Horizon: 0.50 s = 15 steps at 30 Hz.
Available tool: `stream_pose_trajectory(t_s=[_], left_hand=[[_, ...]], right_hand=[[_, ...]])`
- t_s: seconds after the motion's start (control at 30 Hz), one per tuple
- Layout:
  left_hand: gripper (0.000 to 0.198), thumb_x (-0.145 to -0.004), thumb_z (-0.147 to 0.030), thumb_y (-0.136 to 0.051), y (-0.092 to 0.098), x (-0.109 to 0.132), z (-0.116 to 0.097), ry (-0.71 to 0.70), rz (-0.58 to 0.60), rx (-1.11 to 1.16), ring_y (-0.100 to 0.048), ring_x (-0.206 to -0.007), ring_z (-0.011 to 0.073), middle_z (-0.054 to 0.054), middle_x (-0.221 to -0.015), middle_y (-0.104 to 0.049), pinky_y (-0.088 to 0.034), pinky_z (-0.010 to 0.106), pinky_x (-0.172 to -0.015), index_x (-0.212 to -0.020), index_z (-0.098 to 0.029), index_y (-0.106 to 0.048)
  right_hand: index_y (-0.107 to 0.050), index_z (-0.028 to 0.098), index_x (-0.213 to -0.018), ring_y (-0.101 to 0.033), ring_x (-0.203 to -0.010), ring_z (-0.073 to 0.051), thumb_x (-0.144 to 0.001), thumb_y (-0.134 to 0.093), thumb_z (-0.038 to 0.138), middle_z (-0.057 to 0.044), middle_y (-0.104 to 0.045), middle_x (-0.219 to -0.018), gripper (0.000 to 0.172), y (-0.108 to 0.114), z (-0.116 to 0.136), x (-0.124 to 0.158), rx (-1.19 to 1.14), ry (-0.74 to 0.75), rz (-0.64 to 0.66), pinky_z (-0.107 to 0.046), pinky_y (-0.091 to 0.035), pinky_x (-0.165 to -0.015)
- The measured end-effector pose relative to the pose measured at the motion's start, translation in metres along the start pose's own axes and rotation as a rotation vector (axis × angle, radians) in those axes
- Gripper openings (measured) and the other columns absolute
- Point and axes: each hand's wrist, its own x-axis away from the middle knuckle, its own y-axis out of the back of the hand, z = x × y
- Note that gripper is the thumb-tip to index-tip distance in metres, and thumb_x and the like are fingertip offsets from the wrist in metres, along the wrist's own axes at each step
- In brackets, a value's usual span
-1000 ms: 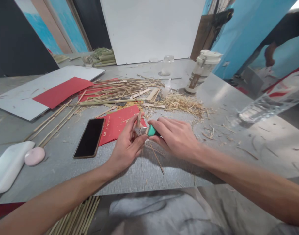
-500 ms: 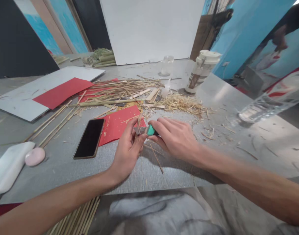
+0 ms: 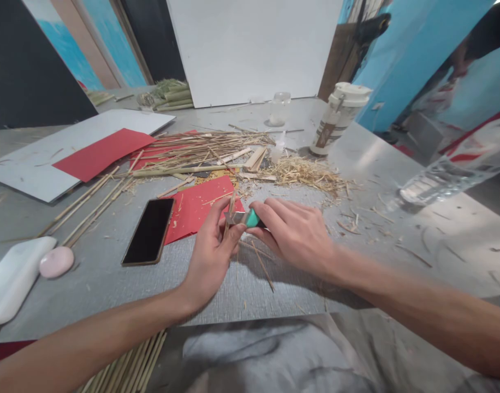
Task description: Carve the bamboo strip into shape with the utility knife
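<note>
My right hand [image 3: 295, 232] is closed round a utility knife [image 3: 253, 218] with a green and black handle. Its metal blade points left, across a thin straw stalk [image 3: 232, 203] pinched upright in my left hand [image 3: 213, 240]. The left thumb lies close under the blade; the stalk's lower part is hidden by my fingers. Beneath and behind the hands lies a red paper sheet [image 3: 196, 204] with shavings on it. A loose straw piece [image 3: 263, 266] rests on the grey table just below the knife.
A phone [image 3: 149, 232] lies left of my hands. Behind are piled dry stalks [image 3: 192, 150] and a heap of shavings [image 3: 307, 173]. A tumbler [image 3: 340, 117] and a small jar [image 3: 280, 109] stand at the back, a clear plastic bottle [image 3: 434, 183] at right. A person stands at far right.
Both hands, the knife and the stalk stay almost where they were. The view has shifted very slightly, and the person at far right has moved a little.
</note>
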Motion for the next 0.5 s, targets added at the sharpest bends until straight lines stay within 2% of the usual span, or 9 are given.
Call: stream_pose_trajectory(t_s=[0.23,0.5], left_hand=[[0.049,-0.099,-0.048,-0.078,0.0021,0.0001,0.0031,0.015,0.0,0.025,-0.035,-0.053,0.0077,-0.007,-0.072,-0.046,-0.031,0.019,-0.046,-0.141,-0.033,-0.058],[0.052,-0.098,-0.05,-0.079,0.0007,0.001,0.0003,0.029,-0.023,-0.007,-0.037,-0.053,0.0074,-0.008,-0.072,-0.049,-0.033,0.017,-0.046,-0.141,-0.03,-0.058]], right_hand=[[-0.064,0.018,-0.107,-0.06,-0.072,-0.019,-0.118,-0.042,0.038,-0.003,-0.068,-0.083,0.032,0.0011,0.003,0.0007,0.016,-0.013,-0.021,-0.034,-0.038,-0.063],[-0.065,0.017,-0.105,-0.06,-0.071,-0.018,-0.118,-0.042,0.039,-0.003,-0.067,-0.081,0.035,0.0003,0.0041,0.0004,0.031,-0.018,-0.029,-0.033,-0.037,-0.064]])
